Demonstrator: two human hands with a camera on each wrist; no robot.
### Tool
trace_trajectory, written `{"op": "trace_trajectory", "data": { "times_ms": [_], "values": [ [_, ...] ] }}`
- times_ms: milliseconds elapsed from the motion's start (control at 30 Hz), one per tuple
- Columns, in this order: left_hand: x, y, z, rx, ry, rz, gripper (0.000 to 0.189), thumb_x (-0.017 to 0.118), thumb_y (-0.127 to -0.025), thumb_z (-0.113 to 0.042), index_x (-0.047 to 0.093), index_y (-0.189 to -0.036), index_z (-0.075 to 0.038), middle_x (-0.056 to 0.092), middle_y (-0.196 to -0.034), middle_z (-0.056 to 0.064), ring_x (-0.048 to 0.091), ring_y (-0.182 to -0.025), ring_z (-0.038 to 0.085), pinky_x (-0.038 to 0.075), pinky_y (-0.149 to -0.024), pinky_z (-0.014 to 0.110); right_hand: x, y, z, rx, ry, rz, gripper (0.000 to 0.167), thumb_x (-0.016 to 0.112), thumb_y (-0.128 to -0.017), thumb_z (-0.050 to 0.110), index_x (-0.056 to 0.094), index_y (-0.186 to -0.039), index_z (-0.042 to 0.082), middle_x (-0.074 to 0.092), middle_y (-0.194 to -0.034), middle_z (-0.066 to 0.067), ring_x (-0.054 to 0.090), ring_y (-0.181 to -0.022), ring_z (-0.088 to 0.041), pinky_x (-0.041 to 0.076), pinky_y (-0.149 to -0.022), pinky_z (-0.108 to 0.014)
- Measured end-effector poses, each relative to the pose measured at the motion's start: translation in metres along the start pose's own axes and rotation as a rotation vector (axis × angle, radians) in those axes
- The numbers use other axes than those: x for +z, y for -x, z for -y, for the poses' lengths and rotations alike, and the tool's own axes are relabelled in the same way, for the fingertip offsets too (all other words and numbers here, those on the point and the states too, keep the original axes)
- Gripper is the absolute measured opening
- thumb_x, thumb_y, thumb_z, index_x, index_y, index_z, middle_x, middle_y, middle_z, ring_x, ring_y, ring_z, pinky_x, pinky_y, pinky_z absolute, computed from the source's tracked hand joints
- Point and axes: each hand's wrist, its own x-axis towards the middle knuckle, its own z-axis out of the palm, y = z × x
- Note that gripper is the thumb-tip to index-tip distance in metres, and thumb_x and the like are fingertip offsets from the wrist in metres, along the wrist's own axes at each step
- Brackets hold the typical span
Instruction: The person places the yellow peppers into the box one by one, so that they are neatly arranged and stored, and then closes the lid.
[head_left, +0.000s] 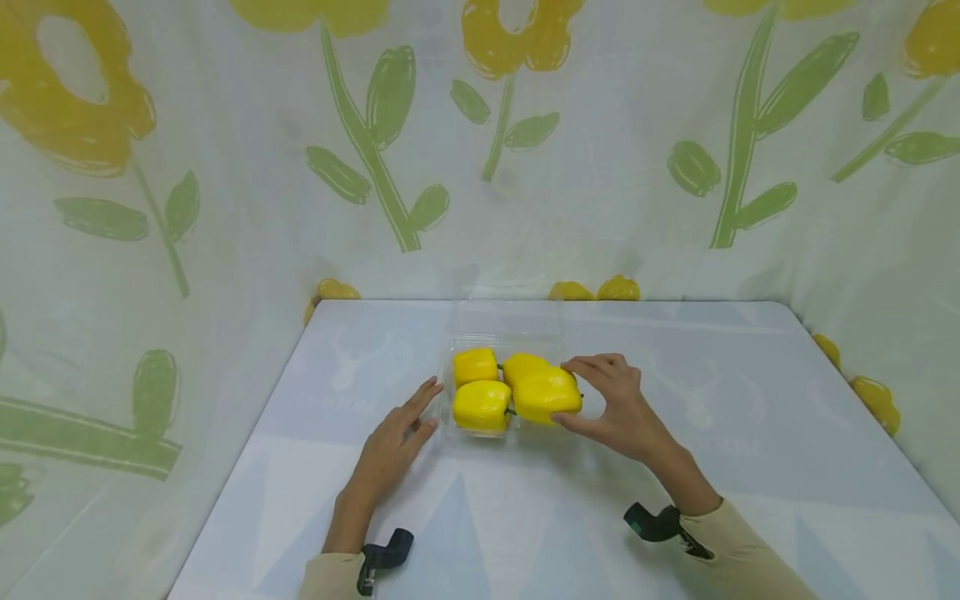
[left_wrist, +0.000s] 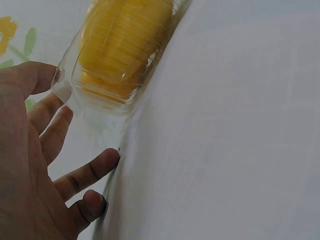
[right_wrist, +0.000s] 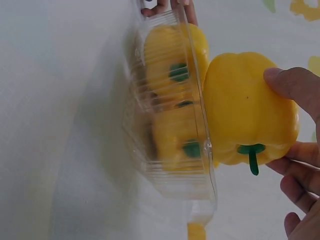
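Observation:
My right hand [head_left: 618, 408] grips a yellow bell pepper [head_left: 547, 395] between thumb and fingers, at the right side of a clear plastic box [head_left: 491, 434]. In the right wrist view this pepper [right_wrist: 250, 107] is above the box rim, its green stem toward the camera. Three more yellow bell peppers sit in the box: one at front left [head_left: 482, 407], one at back left [head_left: 474, 366], and one at back right [head_left: 523, 367], partly hidden by the held one. My left hand [head_left: 393, 446] is at the box's left side, fingers spread, thumb [left_wrist: 37, 77] at the plastic rim [left_wrist: 62, 75].
The box's clear lid [head_left: 506, 318] lies folded back toward the far table edge. A pale patterned cloth covers the table [head_left: 712, 400]. Behind and beside it hangs a flowered curtain [head_left: 585, 192]. Each wrist wears a dark camera mount [head_left: 652, 523].

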Motion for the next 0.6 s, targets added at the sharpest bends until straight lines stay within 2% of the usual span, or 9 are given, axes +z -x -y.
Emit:
{"op": "trace_trajectory", "data": {
  "times_ms": [267, 600],
  "values": [
    [-0.0006, -0.0005, -0.0016, 0.004, 0.005, 0.005, 0.053, 0.052, -0.105, -0.038, 0.034, -0.155, -0.043, 0.025, -0.159, -0.026, 0.049, -0.088, 0.01, 0.044, -0.08, 0.04, 0.0074, 0.0027, -0.0008, -0.008, 0.001, 0.02, 0.066, 0.09, -0.073, 0.037, 0.064, -0.129, 0.013, 0.061, -0.128, -0.004, 0.04, -0.118, -0.025, 0.023, -0.088, -0.052],
    [-0.0011, -0.0009, -0.0006, -0.004, 0.007, 0.009, 0.053, 0.05, -0.105, -0.039, 0.034, -0.155, -0.041, 0.025, -0.159, -0.025, 0.05, -0.088, 0.01, 0.044, -0.081, 0.041, 0.0071, 0.0031, 0.0015, -0.006, 0.011, -0.012, 0.065, 0.091, -0.071, 0.037, 0.065, -0.126, 0.013, 0.063, -0.124, -0.004, 0.042, -0.115, -0.025, 0.025, -0.086, -0.051]
  ]
}}
